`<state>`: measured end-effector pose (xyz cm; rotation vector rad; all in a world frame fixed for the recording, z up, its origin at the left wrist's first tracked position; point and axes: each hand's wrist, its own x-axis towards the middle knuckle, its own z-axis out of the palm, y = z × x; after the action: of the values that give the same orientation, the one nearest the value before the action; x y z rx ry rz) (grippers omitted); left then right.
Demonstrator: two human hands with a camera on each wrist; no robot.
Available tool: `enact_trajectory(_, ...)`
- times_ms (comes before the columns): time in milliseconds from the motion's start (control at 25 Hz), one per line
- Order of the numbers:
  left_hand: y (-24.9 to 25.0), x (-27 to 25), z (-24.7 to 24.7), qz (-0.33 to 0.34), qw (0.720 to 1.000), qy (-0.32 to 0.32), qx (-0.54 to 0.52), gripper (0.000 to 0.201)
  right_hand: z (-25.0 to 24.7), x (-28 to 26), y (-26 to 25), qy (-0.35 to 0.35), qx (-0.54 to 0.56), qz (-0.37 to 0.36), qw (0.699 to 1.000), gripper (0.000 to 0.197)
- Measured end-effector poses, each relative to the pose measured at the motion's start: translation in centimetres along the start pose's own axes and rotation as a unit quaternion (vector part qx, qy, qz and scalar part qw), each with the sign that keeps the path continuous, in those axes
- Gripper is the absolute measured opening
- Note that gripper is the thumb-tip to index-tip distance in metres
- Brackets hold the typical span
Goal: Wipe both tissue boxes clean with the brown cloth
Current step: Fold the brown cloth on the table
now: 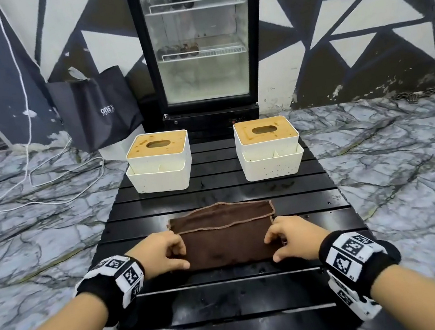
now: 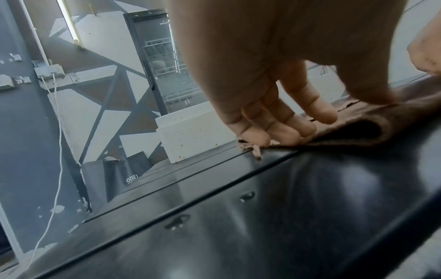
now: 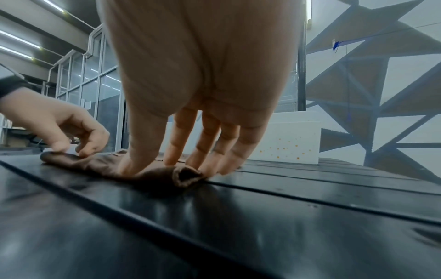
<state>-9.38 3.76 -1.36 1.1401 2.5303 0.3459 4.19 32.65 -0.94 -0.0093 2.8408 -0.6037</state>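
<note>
Two tissue boxes, left box point(image 1: 159, 161) and right box point(image 1: 268, 147), sit at the far end of the black slatted bench point(image 1: 236, 295), both w/ stained tan lids, not yet wiped. Brown cloth point(image 1: 224, 236) lies folded near me, between my hands. My left hand point(image 1: 159, 255) pinches its left edge, fingers curled; my right hand point(image 1: 295, 237) pinches the right edge the same way. To do this step well, I'd keep the fold flat & edges lined up, then gather it into one firm pad before lifting, so no loose corner drags.
</note>
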Motion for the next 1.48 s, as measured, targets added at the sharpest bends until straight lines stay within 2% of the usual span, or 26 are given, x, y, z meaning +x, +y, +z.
enact_trajectory(120, 0.0, -1.0, -0.2, 0.0, 1.0, -0.017, 0.02, 0.029, 0.2, -0.5, 0.4, -0.009, -0.037, 0.0, 0.999, 0.042)
enact_trajectory(280, 0.4, -1.7, 0.0, 0.026, 0.996, 0.01, 0.085, 0.021, 0.5, -0.5, 0.3, 0.001, -0.069, 0.001, 0.998, 0.032)
enact_trajectory(400, 0.6, -2.3, 0.1, 0.01, 0.995, 0.026, 0.091, 0.021, 0.5, -0.7, 0.5, -0.008, -0.069, 0.023, 0.997, 0.027)
enact_trajectory(520, 0.6, -3.6, 0.4, -0.004, 0.997, 0.023, 0.078, 0.02, 0.5, -2.6, 1.3, 0.004, -0.047, 0.025, 0.999, 0.023)
enact_trajectory(640, 1.3, -5.4, 1.5, 0.013, 0.998, 0.006, 0.057, 0.019, 0.9, -5.5, 1.7, 0.01, -0.028, 0.002, 1.0, 0.02)
enact_trajectory(840, 2.4, -7.8, 2.6, 0.021, 1.0, -0.015, -0.001, 0.018, 0.8, -8.2, 1.6, -0.035, -0.011, -0.017, 0.999, 0.018)
enact_trajectory(920, 2.4, -7.5, 2.5, 0.002, 1.0, 0.006, -0.024, 0.015, -0.1, -7.8, 1.5, -0.017, 0.009, -0.007, 1.0, 0.017)
enact_trajectory(1040, 2.3, -5.9, 1.7, -0.06, 0.993, 0.077, -0.071, 0.009, -1.4, -6.0, 1.7, 0.051, 0.059, 0.031, 0.996, 0.016)
enact_trajectory(1160, 2.2, -3.8, 0.9, -0.109, 0.983, 0.117, -0.091, 0.02, -1.7, -3.7, 2.0, 0.088, 0.078, 0.066, 0.991, 0.014)
enact_trajectory(1480, 1.1, -0.4, 1.0, -0.152, 0.98, 0.106, -0.073, 0.009, -1.4, -0.2, 2.6, 0.107, 0.06, 0.142, 0.982, 0.016)
